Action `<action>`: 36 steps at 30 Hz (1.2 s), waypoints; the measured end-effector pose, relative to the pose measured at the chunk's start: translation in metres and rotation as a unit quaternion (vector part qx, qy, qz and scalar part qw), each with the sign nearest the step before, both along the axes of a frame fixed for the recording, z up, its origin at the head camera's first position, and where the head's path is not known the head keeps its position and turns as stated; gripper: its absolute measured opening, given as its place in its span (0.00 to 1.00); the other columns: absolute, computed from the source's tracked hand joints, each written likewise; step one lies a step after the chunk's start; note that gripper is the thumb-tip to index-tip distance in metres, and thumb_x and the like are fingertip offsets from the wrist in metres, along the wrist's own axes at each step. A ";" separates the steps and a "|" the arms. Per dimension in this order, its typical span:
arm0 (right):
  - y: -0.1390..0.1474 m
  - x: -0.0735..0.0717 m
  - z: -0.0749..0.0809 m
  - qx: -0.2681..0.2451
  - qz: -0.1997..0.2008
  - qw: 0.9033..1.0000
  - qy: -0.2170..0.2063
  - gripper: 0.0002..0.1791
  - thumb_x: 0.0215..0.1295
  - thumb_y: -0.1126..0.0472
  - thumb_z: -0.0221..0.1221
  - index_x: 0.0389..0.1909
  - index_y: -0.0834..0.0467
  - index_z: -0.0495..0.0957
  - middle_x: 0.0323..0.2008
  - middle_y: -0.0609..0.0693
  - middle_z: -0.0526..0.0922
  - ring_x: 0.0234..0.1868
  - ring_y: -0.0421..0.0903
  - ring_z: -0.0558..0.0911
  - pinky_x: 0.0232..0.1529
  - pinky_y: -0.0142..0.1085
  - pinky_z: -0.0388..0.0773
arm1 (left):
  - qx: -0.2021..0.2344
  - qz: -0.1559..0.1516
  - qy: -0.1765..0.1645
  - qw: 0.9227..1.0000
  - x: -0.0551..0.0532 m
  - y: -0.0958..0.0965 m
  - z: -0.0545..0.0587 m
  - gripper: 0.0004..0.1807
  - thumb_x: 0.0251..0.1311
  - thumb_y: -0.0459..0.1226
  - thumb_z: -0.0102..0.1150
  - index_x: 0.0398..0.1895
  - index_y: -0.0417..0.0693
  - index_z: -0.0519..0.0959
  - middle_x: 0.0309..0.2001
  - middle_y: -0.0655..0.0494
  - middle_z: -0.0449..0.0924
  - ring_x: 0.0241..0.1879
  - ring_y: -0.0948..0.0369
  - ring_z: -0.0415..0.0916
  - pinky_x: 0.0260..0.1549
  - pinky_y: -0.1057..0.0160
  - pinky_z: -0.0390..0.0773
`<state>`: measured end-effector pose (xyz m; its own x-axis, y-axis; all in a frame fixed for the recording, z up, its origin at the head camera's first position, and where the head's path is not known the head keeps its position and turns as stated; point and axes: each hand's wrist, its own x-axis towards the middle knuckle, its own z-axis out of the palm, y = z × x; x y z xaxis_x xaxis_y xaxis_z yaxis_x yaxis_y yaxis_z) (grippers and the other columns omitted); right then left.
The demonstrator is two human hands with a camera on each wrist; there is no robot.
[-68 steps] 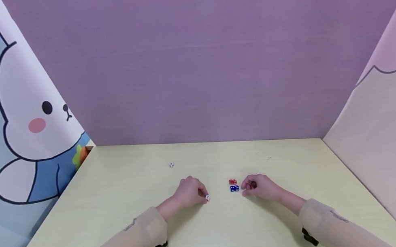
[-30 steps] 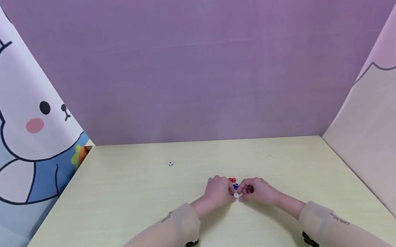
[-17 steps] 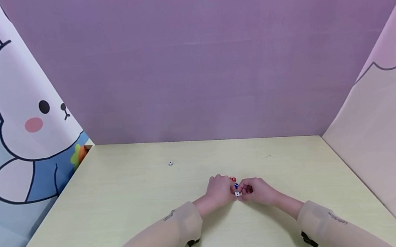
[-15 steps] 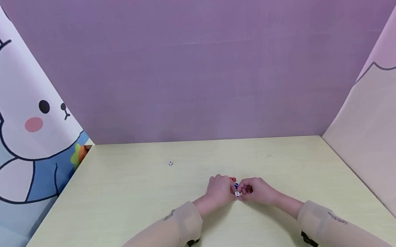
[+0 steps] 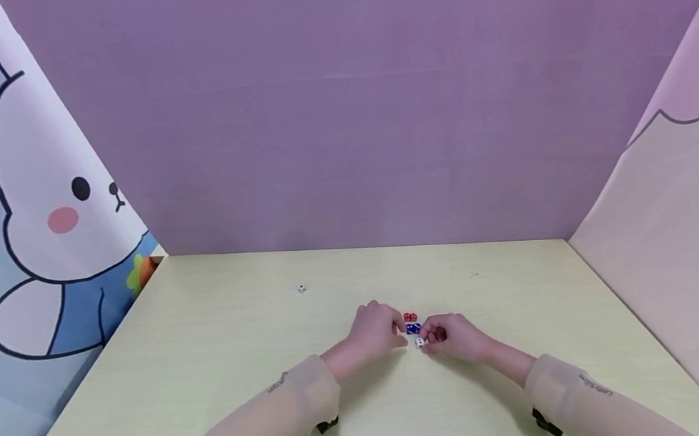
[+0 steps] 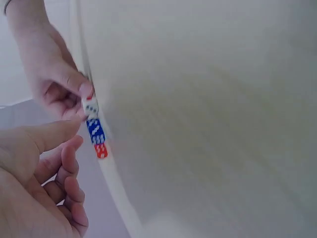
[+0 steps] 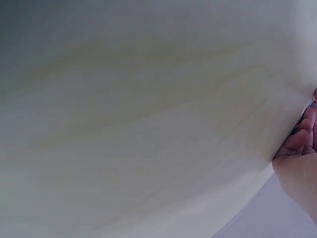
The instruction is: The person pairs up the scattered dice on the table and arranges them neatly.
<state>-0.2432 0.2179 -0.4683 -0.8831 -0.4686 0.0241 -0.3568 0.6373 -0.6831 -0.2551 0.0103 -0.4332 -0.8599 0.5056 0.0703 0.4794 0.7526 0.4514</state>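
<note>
My right hand (image 5: 457, 337) pinches a white die (image 5: 420, 341) with thumb and finger, also seen in the left wrist view. Just beyond that die, two blue dice (image 5: 413, 328) sit side by side, and behind them a pair of red dice (image 5: 410, 317). To the left of these rows my left hand (image 5: 375, 331) holds nothing, its thumb and index finger apart and the other fingers loosely bent in the left wrist view. Only part of the right hand (image 7: 299, 148) appears at the right edge of the right wrist view, the dice mostly hidden there.
Another white die (image 5: 301, 288) lies farther back on the left of the pale table (image 5: 238, 317). Small dark marks (image 5: 474, 275) show on the tabletop at the back right. A purple panel (image 5: 338, 118) rises behind, with printed sheets on both sides.
The left hand carried the white die rightward to the front of the blue dice, then let go and drew back left. The right hand now has the die; it has barely moved.
</note>
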 end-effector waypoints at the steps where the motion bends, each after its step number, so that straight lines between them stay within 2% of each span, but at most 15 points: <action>1: 0.000 0.000 0.000 0.001 -0.002 1.000 -0.001 0.08 0.54 0.61 0.67 0.32 0.56 0.78 0.25 0.43 0.75 0.27 0.37 0.72 0.29 0.26 0.71 | 0.002 0.000 0.004 1.000 -0.001 -0.002 0.002 0.08 0.46 0.43 0.72 0.31 0.55 0.85 0.21 0.70 0.73 0.33 0.64 0.66 0.44 0.59 0.64; 7: -0.001 0.000 0.002 0.008 -0.002 1.000 -0.001 0.08 0.54 0.61 0.67 0.32 0.55 0.78 0.25 0.43 0.75 0.27 0.37 0.71 0.29 0.26 0.71 | 0.015 -0.004 0.022 1.000 -0.008 -0.016 0.013 0.10 0.47 0.43 0.72 0.34 0.54 0.86 0.23 0.68 0.74 0.33 0.64 0.65 0.42 0.60 0.62; 12: 0.000 0.000 0.001 0.006 -0.002 1.000 -0.003 0.08 0.55 0.60 0.67 0.33 0.55 0.78 0.26 0.43 0.75 0.28 0.37 0.71 0.30 0.27 0.71 | 0.025 -0.020 0.037 0.999 -0.018 -0.030 0.023 0.10 0.47 0.42 0.72 0.34 0.52 0.85 0.26 0.65 0.78 0.34 0.62 0.67 0.42 0.57 0.63; 19: 0.000 0.000 -0.001 0.006 -0.012 1.000 -0.007 0.07 0.54 0.61 0.67 0.32 0.53 0.78 0.25 0.42 0.75 0.28 0.37 0.71 0.29 0.27 0.72 | 0.026 -0.070 0.043 0.996 -0.040 -0.057 0.032 0.10 0.51 0.41 0.69 0.38 0.52 0.84 0.33 0.58 0.79 0.38 0.59 0.68 0.44 0.57 0.63; 23: 0.000 0.000 -0.002 0.004 -0.012 1.000 -0.005 0.07 0.54 0.61 0.67 0.32 0.52 0.78 0.25 0.42 0.75 0.28 0.37 0.71 0.29 0.27 0.72 | 0.043 -0.086 0.061 0.993 -0.055 -0.075 0.034 0.12 0.51 0.39 0.69 0.40 0.53 0.83 0.36 0.57 0.80 0.41 0.57 0.71 0.46 0.55 0.66; 29: 0.002 -0.002 -0.003 0.007 -0.016 1.000 -0.008 0.07 0.54 0.61 0.67 0.32 0.52 0.78 0.26 0.42 0.75 0.28 0.37 0.71 0.29 0.27 0.72 | 0.054 -0.090 0.070 0.992 -0.077 -0.102 0.029 0.16 0.51 0.38 0.69 0.45 0.50 0.82 0.43 0.59 0.80 0.45 0.57 0.70 0.51 0.51 0.63; 36: 0.003 -0.002 -0.002 0.008 -0.007 1.000 -0.014 0.07 0.55 0.60 0.66 0.33 0.53 0.78 0.26 0.42 0.75 0.28 0.37 0.71 0.29 0.27 0.71 | 0.026 -0.068 0.052 0.996 -0.098 -0.132 0.013 0.19 0.50 0.38 0.69 0.48 0.49 0.81 0.47 0.58 0.79 0.50 0.55 0.69 0.55 0.48 0.60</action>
<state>-0.2457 0.2205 -0.4702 -0.8897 -0.4565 -0.0083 -0.3290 0.6536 -0.6816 -0.3534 -0.1218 -0.4206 -0.7705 0.6100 0.1850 0.6213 0.6541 0.4315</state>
